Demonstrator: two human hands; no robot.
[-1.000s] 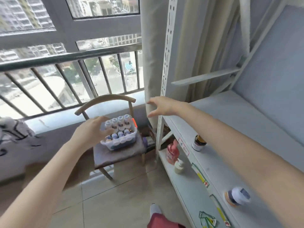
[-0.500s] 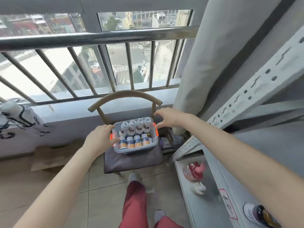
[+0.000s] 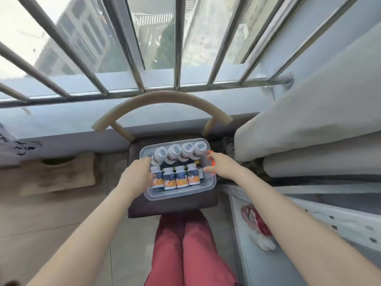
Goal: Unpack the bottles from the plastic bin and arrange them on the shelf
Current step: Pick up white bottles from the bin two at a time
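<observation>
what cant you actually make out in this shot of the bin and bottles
All in the head view:
Print on the bottles: too small and blurred to read.
Left wall of the plastic bin: covered by the left hand, whose grip is unclear.
Orange latch: mostly behind the right hand; grip unclear.
Red item on the shelf: motion-blurred.

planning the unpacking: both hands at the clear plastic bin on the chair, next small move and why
Probably close both hands on the clear plastic bin: left hand and right hand flank its sides, the right beside an orange clip, and the white-capped bottles sit inside.
</observation>
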